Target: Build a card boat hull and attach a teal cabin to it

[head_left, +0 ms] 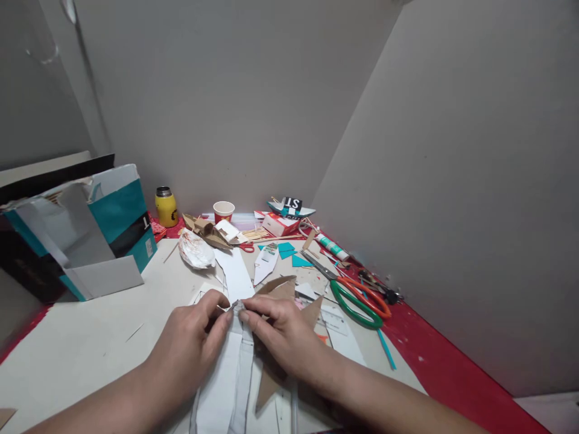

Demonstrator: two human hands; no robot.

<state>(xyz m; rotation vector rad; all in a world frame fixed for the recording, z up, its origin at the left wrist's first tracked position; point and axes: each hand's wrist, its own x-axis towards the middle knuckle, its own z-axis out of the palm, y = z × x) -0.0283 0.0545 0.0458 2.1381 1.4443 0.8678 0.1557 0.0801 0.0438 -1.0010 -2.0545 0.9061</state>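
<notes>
Both my hands meet at the middle of the table over a long white card piece (226, 380). My left hand (194, 343) pinches its top end with thumb and fingers closed. My right hand (283, 331) pinches the same end from the right, fingers pressed together. A brown cardboard shape (283, 288) with pointed corners lies under and behind my right hand. Another white card strip (236, 271) stretches away just beyond my fingers.
Green and orange scissors (357, 298) lie right of my hands. A glue tube (332, 247), teal paper scraps (289, 253), a paper cup (223, 211), a yellow jar (166, 207) and a white plate (196, 250) sit further back. A torn teal box (90, 235) stands left.
</notes>
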